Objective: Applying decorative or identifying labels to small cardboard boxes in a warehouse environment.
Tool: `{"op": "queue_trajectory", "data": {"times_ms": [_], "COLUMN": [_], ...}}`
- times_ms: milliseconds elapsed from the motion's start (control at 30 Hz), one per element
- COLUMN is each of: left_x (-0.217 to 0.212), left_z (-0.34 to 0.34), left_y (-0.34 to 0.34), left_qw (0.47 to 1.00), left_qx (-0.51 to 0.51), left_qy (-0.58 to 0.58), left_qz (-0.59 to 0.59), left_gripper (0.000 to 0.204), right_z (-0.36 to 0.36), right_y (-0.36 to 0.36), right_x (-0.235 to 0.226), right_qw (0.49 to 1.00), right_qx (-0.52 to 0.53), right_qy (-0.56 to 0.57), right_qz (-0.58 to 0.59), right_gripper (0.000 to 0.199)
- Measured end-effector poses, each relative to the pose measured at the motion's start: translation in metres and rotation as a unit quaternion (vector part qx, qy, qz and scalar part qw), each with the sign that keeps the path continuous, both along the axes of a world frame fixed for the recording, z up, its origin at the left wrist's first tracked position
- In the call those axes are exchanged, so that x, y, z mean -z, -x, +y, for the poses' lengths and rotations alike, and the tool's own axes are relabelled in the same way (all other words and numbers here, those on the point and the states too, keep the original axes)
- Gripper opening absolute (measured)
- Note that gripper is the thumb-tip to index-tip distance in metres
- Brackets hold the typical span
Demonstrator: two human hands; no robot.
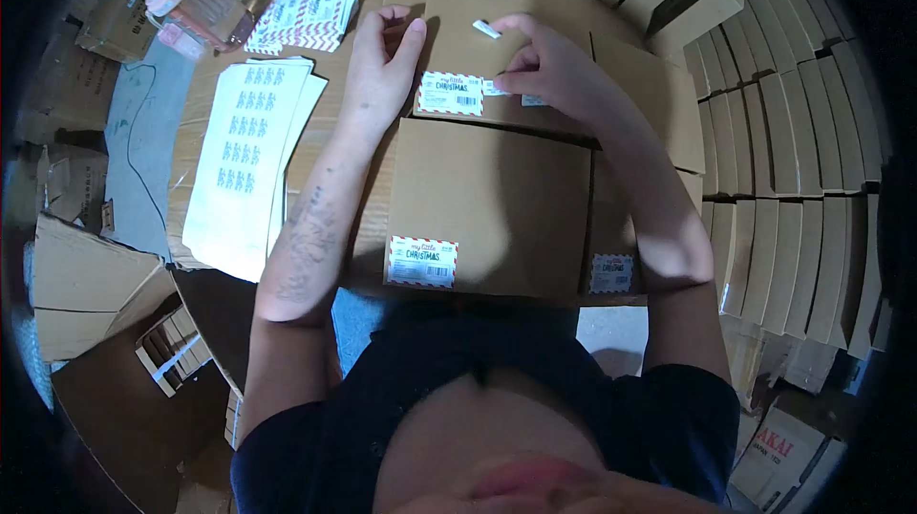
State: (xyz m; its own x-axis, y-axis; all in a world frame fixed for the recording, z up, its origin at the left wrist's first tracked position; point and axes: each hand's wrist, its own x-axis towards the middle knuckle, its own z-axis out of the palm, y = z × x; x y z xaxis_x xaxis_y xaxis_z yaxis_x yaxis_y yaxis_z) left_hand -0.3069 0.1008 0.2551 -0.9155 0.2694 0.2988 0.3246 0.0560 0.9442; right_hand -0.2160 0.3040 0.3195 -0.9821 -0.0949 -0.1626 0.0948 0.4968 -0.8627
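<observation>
My right hand (544,65) is over the far cardboard box (458,32). A small white sticker (486,29) is at its index fingertip, while the thumb touches a small white label (494,88) on the box beside a larger red-and-blue-edged label (451,94). Part of another label shows under the hand. My left hand (384,60) rests by that box's left edge, fingers loosely curled, thumb apart, nothing visible in it. Nearer me, a second cardboard box (487,194) bears a similar bordered label (422,262) at its lower left corner.
Left of my left arm lies a stack of printed sticker sheets (215,213), with bordered labels (304,19) beyond it. A lidded clear pitcher (201,3) stands at the table's far left. Flat cartons (798,132) are stacked along the right; another labelled box (611,218) is at the near right.
</observation>
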Motion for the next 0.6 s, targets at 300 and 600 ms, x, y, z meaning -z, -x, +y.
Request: {"op": "queue_trajectory", "data": {"times_ms": [300, 600], "left_x": [-0.005, -0.007], "left_z": [0.003, 0.0], "left_y": [-0.009, -0.01], "left_qw": [0.998, 0.997], "left_qx": [0.041, 0.051], "left_qy": [0.013, 0.007], "left_qz": [-0.051, -0.065], "left_gripper": [0.038, 0.041], "right_z": [0.001, 0.001], "right_y": [0.001, 0.002], "right_x": [0.0, 0.003], "right_qw": [1.0, 1.0], "right_qx": [0.017, 0.017], "right_qy": [0.0, -0.003], "right_qz": [0.001, -0.012], "right_gripper": [0.06, 0.058]}}
